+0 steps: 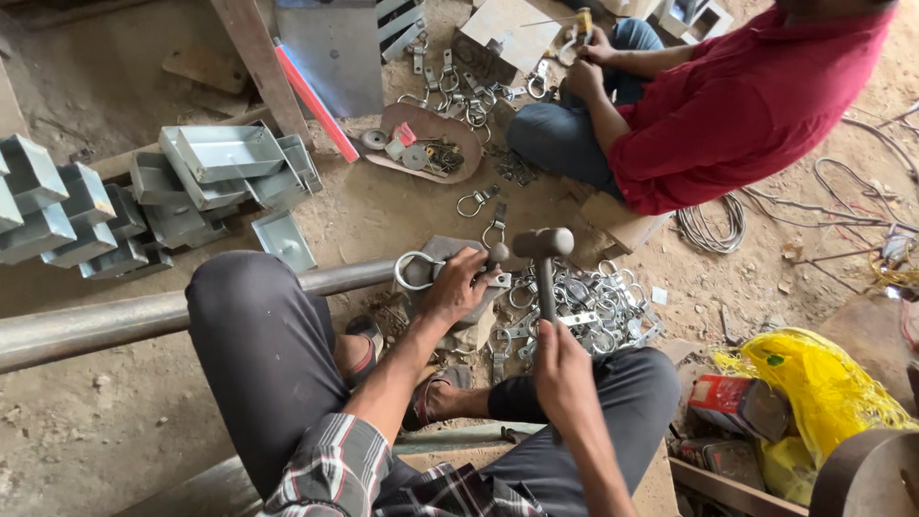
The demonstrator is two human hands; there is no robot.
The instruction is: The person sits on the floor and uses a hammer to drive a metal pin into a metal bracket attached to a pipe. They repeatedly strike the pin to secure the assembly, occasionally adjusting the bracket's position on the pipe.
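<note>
My left hand (pixel 459 284) presses a metal ring clamp (pixel 417 271) down on a flat metal block (pixel 450 251) on the ground between my feet. My right hand (pixel 560 364) grips the handle of a hammer (pixel 543 244), whose head hangs just right of the left hand's fingers, a little above the clamp. A heap of the same ring clamps (pixel 584 306) lies right of the hammer handle.
A person in a red shirt (pixel 737 96) sits at the far right, hands on more clamps (pixel 459 91). Grey metal trays (pixel 220 168) are stacked at left. A long steel pipe (pixel 96 325) crosses under my left knee. A yellow bag (pixel 814 383) sits at right.
</note>
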